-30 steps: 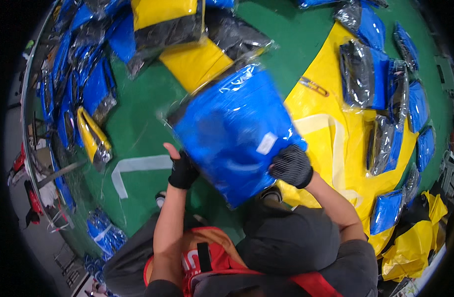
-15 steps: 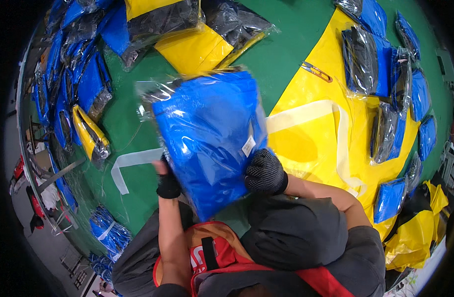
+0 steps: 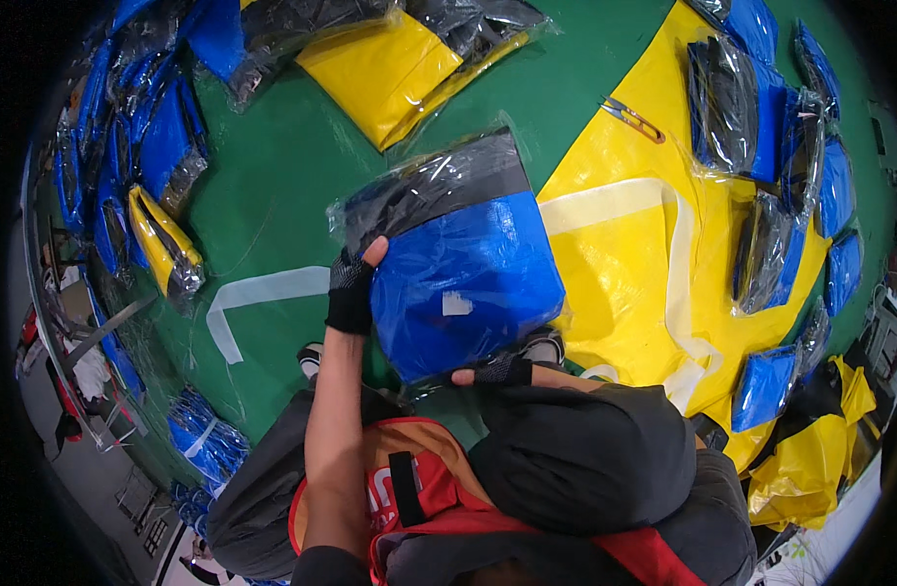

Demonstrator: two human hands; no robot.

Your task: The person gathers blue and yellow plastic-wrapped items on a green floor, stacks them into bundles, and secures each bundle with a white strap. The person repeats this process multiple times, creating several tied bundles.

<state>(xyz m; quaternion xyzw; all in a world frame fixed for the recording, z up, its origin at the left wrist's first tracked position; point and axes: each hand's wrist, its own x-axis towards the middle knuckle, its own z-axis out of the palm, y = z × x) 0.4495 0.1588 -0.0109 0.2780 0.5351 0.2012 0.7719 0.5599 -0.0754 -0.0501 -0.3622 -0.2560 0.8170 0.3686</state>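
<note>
A folded blue and black piece in a clear plastic bag [image 3: 468,259] is held up in front of me, its black band on the far side and a small white label on the blue part. My left hand [image 3: 351,293], in a black glove with bare fingertips, grips its left edge, thumb on top and the other fingers hidden beneath. Gloved the same way, my right hand [image 3: 494,371] holds the near edge from below, with most of its fingers out of sight. White strap [image 3: 273,285] lies on the green surface left of the package.
A yellow sheet [image 3: 615,278] spreads on the right, with a white strap [image 3: 677,264] and orange-handled thread snips [image 3: 636,121] on it. Bagged blue packages [image 3: 727,107] lie along the right, and more [image 3: 165,137] crowd the left. A folded yellow package [image 3: 385,73] lies ahead.
The bagged package has turned over and shifted right, bringing its black band into view. My right hand has gone from its right edge to beneath its near edge.
</note>
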